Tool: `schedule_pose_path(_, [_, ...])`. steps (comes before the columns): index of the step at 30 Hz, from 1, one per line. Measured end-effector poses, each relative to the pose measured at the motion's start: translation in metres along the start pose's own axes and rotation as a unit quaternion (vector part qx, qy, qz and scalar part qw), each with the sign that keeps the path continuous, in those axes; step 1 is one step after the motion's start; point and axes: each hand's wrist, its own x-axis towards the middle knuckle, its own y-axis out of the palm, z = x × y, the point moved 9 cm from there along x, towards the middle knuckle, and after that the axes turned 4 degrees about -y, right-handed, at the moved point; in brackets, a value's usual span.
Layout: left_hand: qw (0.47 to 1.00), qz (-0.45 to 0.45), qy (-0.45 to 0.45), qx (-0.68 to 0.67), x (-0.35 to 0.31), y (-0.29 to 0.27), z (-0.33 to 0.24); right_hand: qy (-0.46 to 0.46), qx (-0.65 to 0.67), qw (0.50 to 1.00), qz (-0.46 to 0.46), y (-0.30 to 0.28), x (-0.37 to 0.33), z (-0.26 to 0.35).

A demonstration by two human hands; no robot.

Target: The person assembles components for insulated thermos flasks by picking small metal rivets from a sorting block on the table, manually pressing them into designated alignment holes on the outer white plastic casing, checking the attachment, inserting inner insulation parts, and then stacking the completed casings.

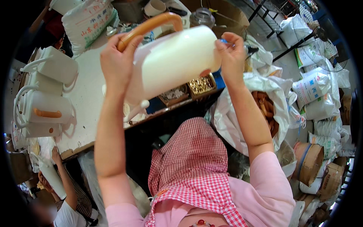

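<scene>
A white cylindrical jug body (176,60) is held up at a slant over the table's front edge. Its orange-brown curved handle (153,26) is on the upper side, and my left hand (119,56) is closed round that handle's left end. At the jug's right end, my right hand (231,56) has its thumb and fingers pinched together against the rim. A bit of blue shows at those fingertips; what it belongs to is unclear. A small brown round patch (205,72) marks the jug's lower right side. Below the jug's left end, a white knobbed piece (137,110) sticks out.
White jugs (47,108) stand stacked on the table (85,132) at left. Trays of small brass-coloured parts (201,84) sit under the jug. An open white sack (227,117) holds brown handles (266,109) at right. Another person (70,204) works at lower left.
</scene>
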Motion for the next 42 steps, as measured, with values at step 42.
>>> schedule_pose_path(42, [0.965, -0.174, -0.193, 0.046, -0.205, -0.265, 0.082, -0.028, -0.1, 0.905, 0.413, 0.226, -0.048, 0.01])
